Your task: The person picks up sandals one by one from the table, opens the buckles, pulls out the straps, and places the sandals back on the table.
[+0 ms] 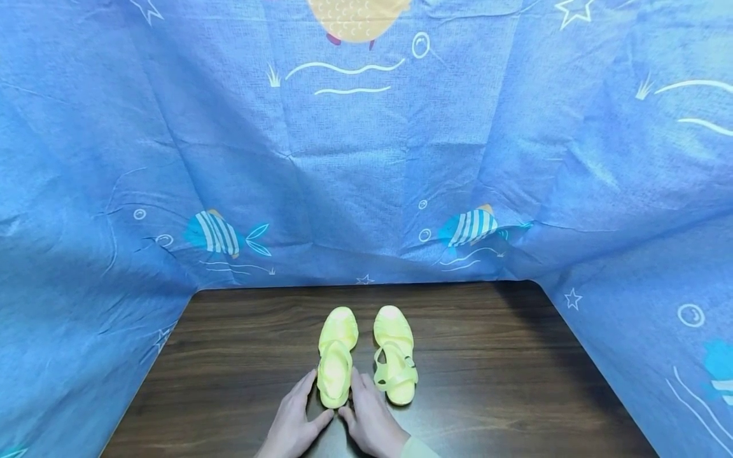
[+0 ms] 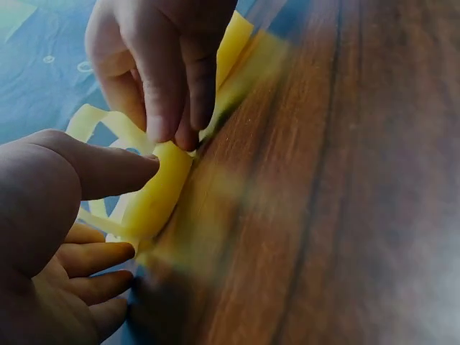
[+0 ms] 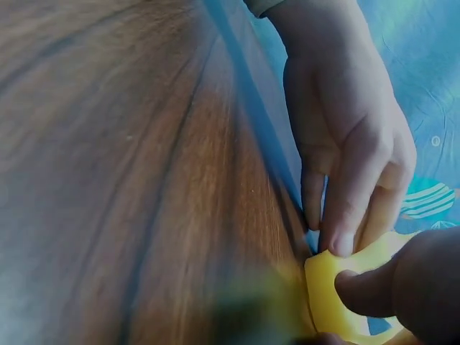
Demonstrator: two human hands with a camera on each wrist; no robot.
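A pair of pale yellow-green strappy sandals stands on the table, toes pointing away from me. The left sandal [image 1: 339,326] has its heel between my two hands. My left hand [image 1: 291,418] lies along its left side, fingers fairly straight, thumb at the back of the heel. On the other side, my right hand [image 1: 371,413] has its fingers between the two shoes and its thumb close to the heel. In the left wrist view, the left thumb [image 2: 108,169] reaches across the yellow heel [image 2: 164,188]. The right sandal [image 1: 392,326] stands just beyond my right hand, untouched.
A dark wood-grain table [image 1: 492,362] carries the shoes. Blue cloth [image 1: 366,159] printed with fish, stars and bubbles hangs behind the table and along both sides.
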